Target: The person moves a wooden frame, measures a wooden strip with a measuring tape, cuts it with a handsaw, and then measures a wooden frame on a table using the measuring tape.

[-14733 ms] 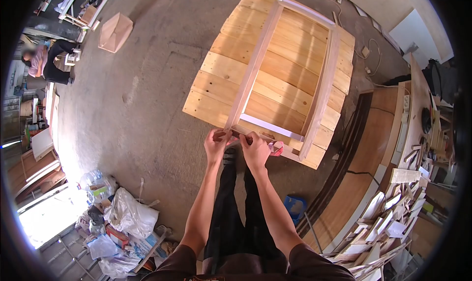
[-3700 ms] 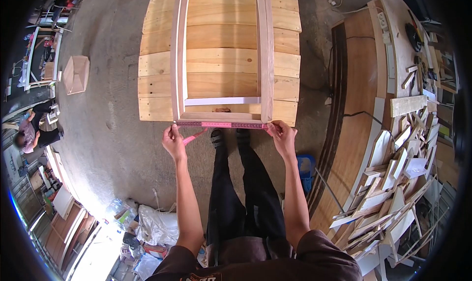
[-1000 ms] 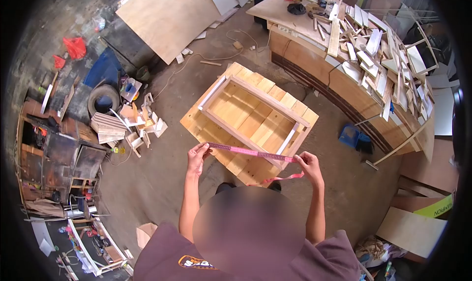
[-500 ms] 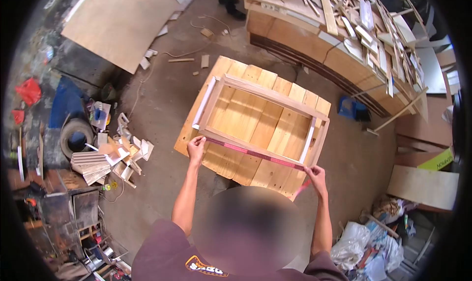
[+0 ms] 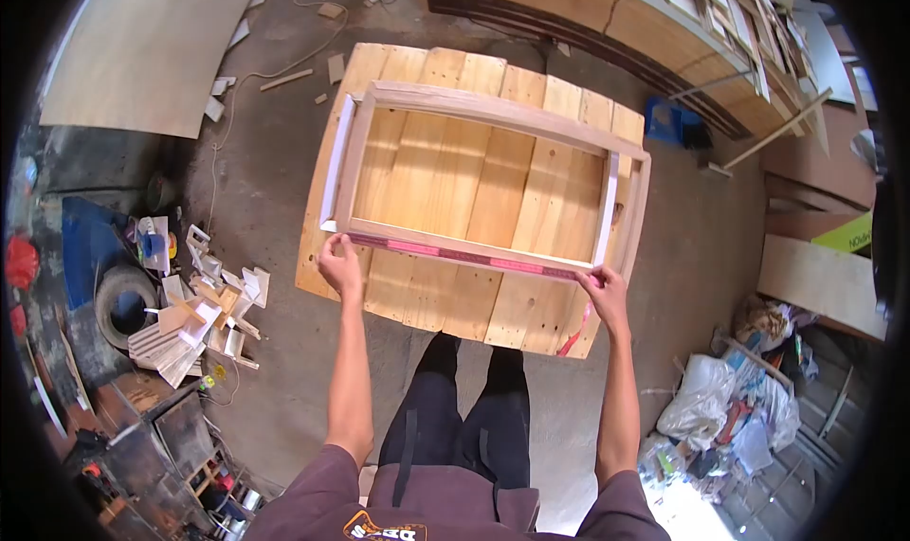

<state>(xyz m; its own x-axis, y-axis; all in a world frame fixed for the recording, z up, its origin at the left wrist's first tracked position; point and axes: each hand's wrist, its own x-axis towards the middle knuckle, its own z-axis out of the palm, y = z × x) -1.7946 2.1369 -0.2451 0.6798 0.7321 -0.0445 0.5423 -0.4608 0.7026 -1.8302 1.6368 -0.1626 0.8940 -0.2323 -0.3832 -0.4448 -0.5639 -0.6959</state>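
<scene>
A pink and dark red measuring tape is stretched along the near side of a rectangular wooden frame. My left hand pinches the tape at the frame's near left corner. At the near right corner, my right hand grips the tape between thumb and fingers, and its loose end trails down onto the planks. The frame lies flat on a table top of pale wooden planks. White strips run along the frame's left side and inside its right end.
Scrap wood pieces and a tire lie on the floor at left. A plywood sheet is at upper left. A long wooden bench bearing offcuts stands behind. Plastic bags are heaped at lower right.
The view has tipped down, so my legs now show and the frame looks larger. Both hands still hold the tape taut along the near side.
</scene>
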